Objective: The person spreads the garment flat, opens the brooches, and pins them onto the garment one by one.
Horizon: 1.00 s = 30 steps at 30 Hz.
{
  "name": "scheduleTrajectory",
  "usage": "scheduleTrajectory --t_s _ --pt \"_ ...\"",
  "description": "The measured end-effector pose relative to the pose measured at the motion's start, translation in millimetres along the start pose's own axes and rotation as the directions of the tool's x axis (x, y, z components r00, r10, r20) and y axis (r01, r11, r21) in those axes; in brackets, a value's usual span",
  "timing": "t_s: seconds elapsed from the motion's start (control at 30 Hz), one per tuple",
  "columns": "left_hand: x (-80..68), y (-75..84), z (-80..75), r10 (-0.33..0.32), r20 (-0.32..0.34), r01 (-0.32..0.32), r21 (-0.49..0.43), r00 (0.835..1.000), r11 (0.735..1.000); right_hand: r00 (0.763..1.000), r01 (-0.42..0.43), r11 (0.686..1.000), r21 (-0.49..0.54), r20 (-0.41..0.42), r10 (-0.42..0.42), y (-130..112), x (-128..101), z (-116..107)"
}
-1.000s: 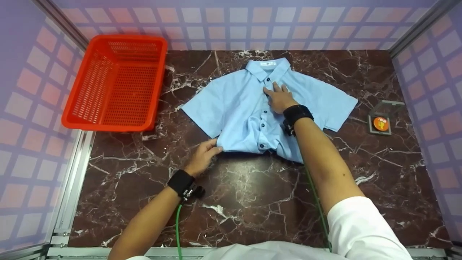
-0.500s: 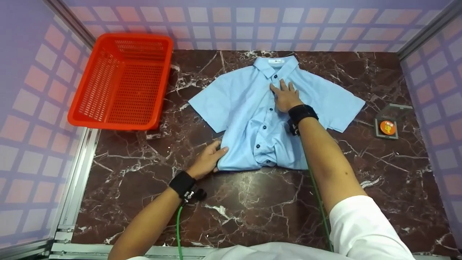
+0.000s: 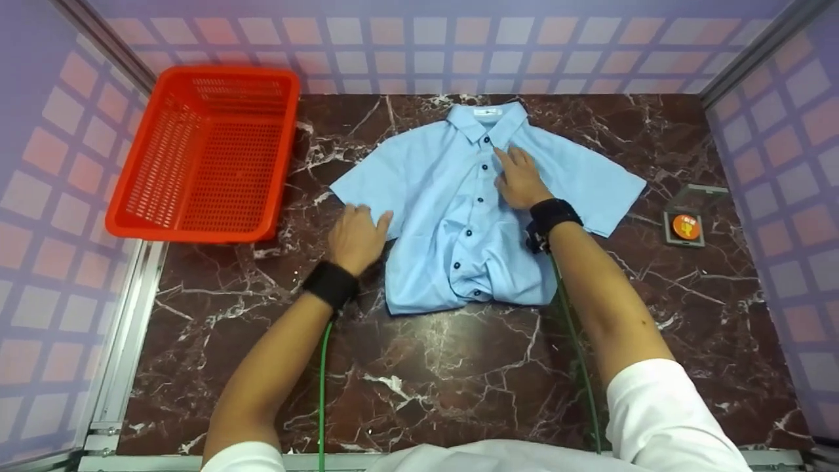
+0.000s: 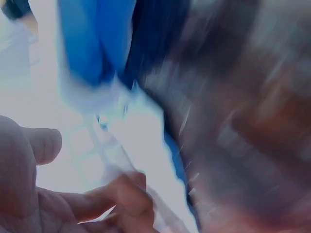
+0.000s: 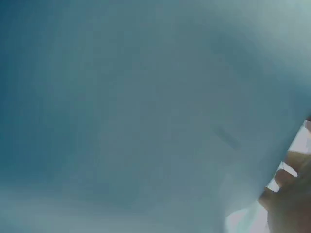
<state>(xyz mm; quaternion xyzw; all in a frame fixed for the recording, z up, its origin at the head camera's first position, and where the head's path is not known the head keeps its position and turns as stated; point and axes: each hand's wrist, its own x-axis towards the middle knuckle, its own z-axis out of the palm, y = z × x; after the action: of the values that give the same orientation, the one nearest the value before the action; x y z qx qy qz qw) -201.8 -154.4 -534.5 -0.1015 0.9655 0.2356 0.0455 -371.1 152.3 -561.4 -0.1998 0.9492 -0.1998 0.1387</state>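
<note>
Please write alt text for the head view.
A light blue shirt lies buttoned on a marble table; the right hand presses its chest, the left hand rests at one sleeve. An orange basket stands left.

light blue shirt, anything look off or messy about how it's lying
Yes. The light blue short-sleeved button shirt lies face up on the dark marble table, but its lower hem is bunched and wrinkled near the bottom buttons, not flat. The collar and both sleeves lie spread out. Nothing looks torn or stained.
</note>
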Motion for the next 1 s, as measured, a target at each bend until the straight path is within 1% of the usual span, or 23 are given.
scheduleTrajectory --t_s 0.03,0.07,0.1,0.17,0.2,0.23,0.27,0.3,0.37,0.4,0.47,0.53,0.67,0.73,0.77,0.8,0.87,0.93,1.0 --pt "10.1 2.6 -0.9 0.020 -0.018 -0.019 0.018 1.000 1.000 0.998 -0.024 1.000 -0.003 -0.060 0.024 3.2 -1.8 -0.5" --pt "19.8 5.1 -0.7 0.043 -0.032 -0.042 0.033 0.999 0.999 0.990 -0.060 0.998 -0.014 -0.129 0.058 6.6 -3.5 -1.0" --pt "28.8 6.8 0.8 0.078 -0.039 -0.076 0.047 0.996 0.996 0.975 -0.105 0.994 -0.024 -0.199 0.098 10.1 -5.1 -1.4" --pt "43.3 7.8 6.6 0.144 -0.022 -0.142 0.075 0.989 0.987 0.930 -0.217 0.975 -0.039 -0.312 0.195 16.6 -10.0 -2.1" --pt "48.7 7.6 10.3 0.169 -0.010 -0.168 0.090 0.986 0.982 0.906 -0.279 0.959 -0.043 -0.343 0.248 19.1 -13.0 -2.9" --pt "53.1 6.8 14.0 0.183 0.013 -0.183 0.107 0.983 0.977 0.885 -0.338 0.940 -0.047 -0.356 0.301 21.8 -15.6 -3.6" --pt "56.8 5.5 17.3 0.186 0.039 -0.190 0.125 0.982 0.974 0.870 -0.389 0.920 -0.050 -0.349 0.349 24.6 -18.1 -4.3" --pt "60.5 3.9 20.4 0.184 0.064 -0.191 0.137 0.981 0.972 0.861 -0.429 0.902 -0.051 -0.326 0.391 27.5 -20.6 -4.9" --pt "67.7 1.0 24.4 0.148 0.113 -0.164 0.154 0.983 0.974 0.859 -0.475 0.878 -0.063 -0.250 0.447 32.9 -26.0 -7.9" --pt "72.1 -0.5 25.7 0.127 0.130 -0.147 0.158 0.983 0.976 0.862 -0.481 0.874 -0.062 -0.213 0.459 36.7 -27.8 -9.4" --pt "81.6 -3.1 26.8 0.079 0.161 -0.105 0.159 0.984 0.982 0.879 -0.461 0.886 -0.047 -0.162 0.449 47.4 -30.4 -11.5" --pt "90.5 -5.6 25.8 0.048 0.172 -0.074 0.148 0.984 0.986 0.904 -0.412 0.911 -0.026 -0.135 0.405 58.3 -33.6 -14.2" --pt "104.0 -14.7 21.8 0.029 0.177 -0.057 0.153 0.984 0.987 0.961 -0.261 0.965 0.021 -0.086 0.262 81.9 -39.5 -17.9" --pt "108.5 -17.8 19.1 0.034 0.174 -0.063 0.163 0.984 0.985 0.976 -0.199 0.977 0.080 -0.069 0.205 92.3 -44.4 -19.4" --pt "110.6 -19.5 18.1 0.034 0.176 -0.064 0.167 0.984 0.984 0.981 -0.176 0.978 0.115 -0.068 0.184 96.1 -46.8 -19.9" --pt "112.5 -20.8 17.0 0.034 0.176 -0.064 0.170 0.984 0.983 0.982 -0.157 0.977 0.146 -0.080 0.170 99.2 -49.1 -20.1" --pt "115.1 -21.4 14.4 0.031 0.178 -0.062 0.168 0.984 0.984 0.977 -0.133 0.969 0.206 -0.139 0.164 100.5 -54.3 -19.9" --pt "116.8 -19.0 12.3 0.029 0.179 -0.057 0.152 0.983 0.987 0.954 -0.130 0.958 0.254 -0.230 0.190 96.7 -60.8 -19.3" --pt "117.9 -13.2 11.5 0.035 0.171 -0.059 0.136 0.985 0.989 0.919 -0.145 0.950 0.277 -0.317 0.233 89.6 -69.9 -18.3"
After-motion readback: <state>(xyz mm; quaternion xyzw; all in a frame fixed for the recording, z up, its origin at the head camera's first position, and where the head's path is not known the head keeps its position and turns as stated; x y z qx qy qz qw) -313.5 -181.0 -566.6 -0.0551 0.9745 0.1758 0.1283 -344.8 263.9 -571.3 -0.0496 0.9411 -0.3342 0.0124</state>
